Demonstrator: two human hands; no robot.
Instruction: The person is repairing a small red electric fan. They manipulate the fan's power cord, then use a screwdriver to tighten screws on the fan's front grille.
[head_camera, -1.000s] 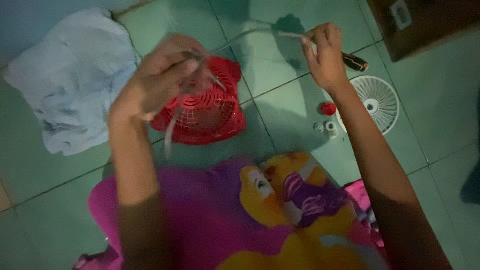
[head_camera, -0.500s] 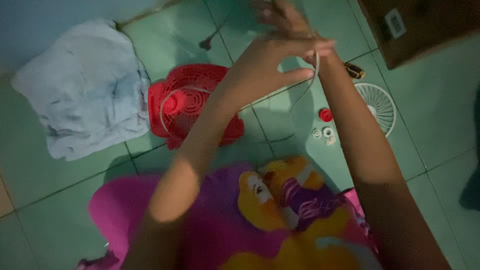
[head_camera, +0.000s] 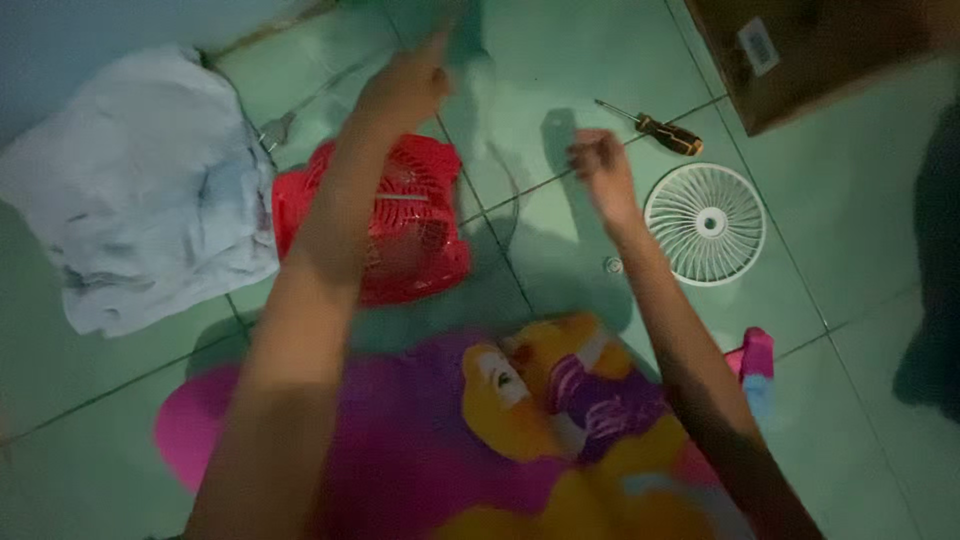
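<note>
While I sat over the green tiled floor (head_camera: 560, 80), my left hand (head_camera: 405, 85) was raised high above the red fan housing (head_camera: 385, 225), blurred, and I could not tell whether its fingers were closed on anything. My right hand (head_camera: 600, 165) hung lower, loosely curled into a fist, and whether it pinched something I could not tell either. A thin pale cord (head_camera: 515, 200) seemed to arc down between my two hands, too faint to be sure of. The red fan housing lay flat on the floor below my left forearm, its grille facing up, just beside the crumpled white cloth (head_camera: 140, 190) on its left. Nearest my right hand lay the screwdriver (head_camera: 650, 125), its long axis slanting across the tiles, the metal tip pointing up and left and the dark and yellow handle down and right. The white round fan grille (head_camera: 705, 222) lay flat just below the screwdriver, near my right wrist. A small pale part (head_camera: 612, 265) sat on the floor by my right forearm. A brown cardboard box (head_camera: 810, 50) stood at the upper right, well apart from my hands.
</note>
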